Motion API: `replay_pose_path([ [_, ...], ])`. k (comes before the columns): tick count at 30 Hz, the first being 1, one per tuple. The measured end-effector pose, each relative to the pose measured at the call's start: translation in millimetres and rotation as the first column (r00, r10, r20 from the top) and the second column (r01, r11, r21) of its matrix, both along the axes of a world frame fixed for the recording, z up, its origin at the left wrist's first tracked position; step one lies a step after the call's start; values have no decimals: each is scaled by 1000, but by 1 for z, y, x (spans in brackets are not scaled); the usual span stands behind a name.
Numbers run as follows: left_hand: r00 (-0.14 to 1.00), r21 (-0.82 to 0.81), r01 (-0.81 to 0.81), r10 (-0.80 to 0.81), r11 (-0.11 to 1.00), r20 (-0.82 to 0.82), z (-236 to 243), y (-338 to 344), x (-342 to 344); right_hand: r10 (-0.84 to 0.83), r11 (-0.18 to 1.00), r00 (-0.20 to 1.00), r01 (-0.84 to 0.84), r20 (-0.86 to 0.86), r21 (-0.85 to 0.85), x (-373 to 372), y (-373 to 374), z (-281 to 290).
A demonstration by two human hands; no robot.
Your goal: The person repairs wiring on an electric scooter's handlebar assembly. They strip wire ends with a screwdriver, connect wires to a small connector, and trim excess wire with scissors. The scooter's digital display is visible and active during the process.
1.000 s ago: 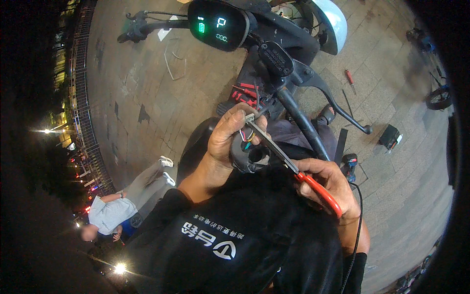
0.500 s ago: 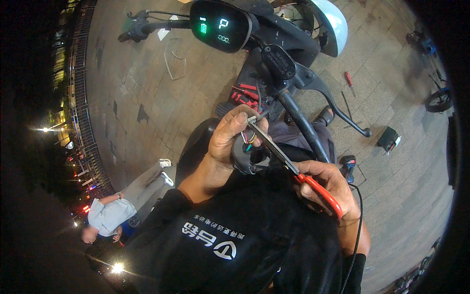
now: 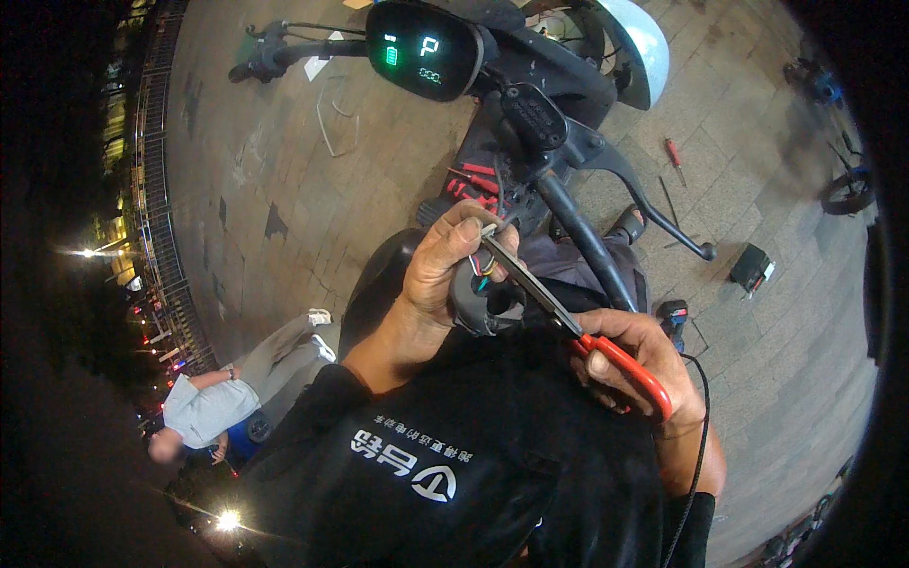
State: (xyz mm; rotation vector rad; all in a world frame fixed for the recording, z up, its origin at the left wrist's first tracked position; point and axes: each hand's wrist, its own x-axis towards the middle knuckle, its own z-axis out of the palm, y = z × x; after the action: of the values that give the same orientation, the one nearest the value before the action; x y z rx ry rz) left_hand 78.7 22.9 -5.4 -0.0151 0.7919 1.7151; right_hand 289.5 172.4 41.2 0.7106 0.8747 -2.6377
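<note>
My left hand (image 3: pixel 437 260) pinches a grey cable (image 3: pixel 489 230) between thumb and fingers. Below those fingers hang thin coloured wires (image 3: pixel 485 269) and a dark round handlebar housing (image 3: pixel 476 308) with a hole in it. Red-handled scissors (image 3: pixel 540 292) are in my right hand (image 3: pixel 649 346), its fingers through and around the handles. Their blades reach up and left, with the tips touching or right beside the cable at my left fingertips. The blades look nearly together; whether the cable lies between them is hard to see.
Just beyond my hands stand a scooter's handlebar (image 3: pixel 592 241), brake lever (image 3: pixel 653 213) and lit display (image 3: pixel 426 49). Red-handled tools (image 3: pixel 478 185) lie on its dark footboard. A screwdriver (image 3: pixel 674 161), a black box (image 3: pixel 751 269) and a power tool (image 3: pixel 672 322) are at right. A person (image 3: pixel 210 412) is at left.
My right hand and the scissor handles have shifted slightly right and down. The left hand keeps its pinch in nearly the same place. The person at left has moved a little further left.
</note>
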Motion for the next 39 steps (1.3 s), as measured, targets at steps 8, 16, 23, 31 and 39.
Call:
replay_pose_path([
  [8, 999, 7, 20, -20, 1000, -50, 2, -6, 8, 24, 999, 1000, -24, 6, -28, 9, 0, 0],
  [16, 980, -296, -53, -7, 954, -199, 32, 26, 0, 22, 993, 1000, -20, 12, -117, -10, 26, -2],
  [23, 986, -163, -5, -22, 987, -167, 33, 24, -12, 15, 982, 999, -24, -48, -190, -16, 26, -6],
  [31, 967, -170, -20, -24, 985, -254, 47, 25, 5, -20, 979, 989, -9, -145, -201, -4, 21, -16],
  [39, 966, -220, -89, 30, 971, -258, 45, 27, 16, 43, 974, 994, -65, -104, -216, 2, 24, -22],
])
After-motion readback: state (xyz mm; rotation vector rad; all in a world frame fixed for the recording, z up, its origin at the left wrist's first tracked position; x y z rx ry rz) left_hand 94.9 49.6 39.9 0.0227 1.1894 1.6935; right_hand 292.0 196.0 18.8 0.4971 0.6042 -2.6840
